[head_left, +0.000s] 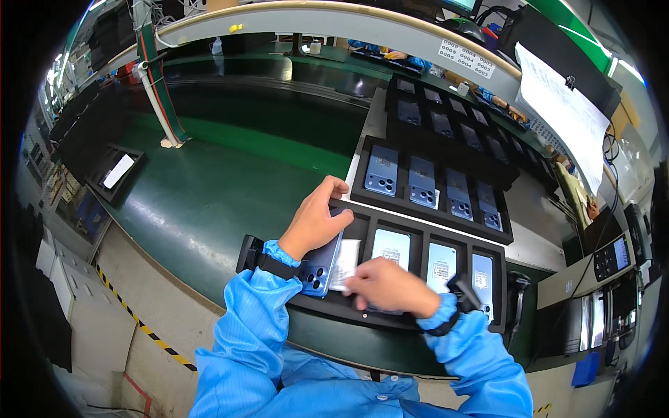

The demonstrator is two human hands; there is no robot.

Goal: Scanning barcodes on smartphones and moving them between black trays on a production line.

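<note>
My left hand [317, 221] is closed around the upper part of a blue smartphone [319, 268], tilted on its edge with its rear camera lenses near the lower end. It is over the left end of a black compartment tray [359, 226]. Beside the phone, in the leftmost compartment, lies a white printed packet [346, 261]. My right hand [390, 284] is over the tray with its fingers curled at the packet's lower right edge; its fingertips are slightly blurred. Several phones, such as a pale blue one [440, 268], lie in the other compartments, partly hidden by my right hand.
Behind stands a second tray with blue phones [421, 180], and more stacked trays [446, 132] reach further back. A dark box [115, 173] holding a white item sits at the left table edge. A shelf beam [334, 17] spans above. Clipped papers [564, 111] hang at right.
</note>
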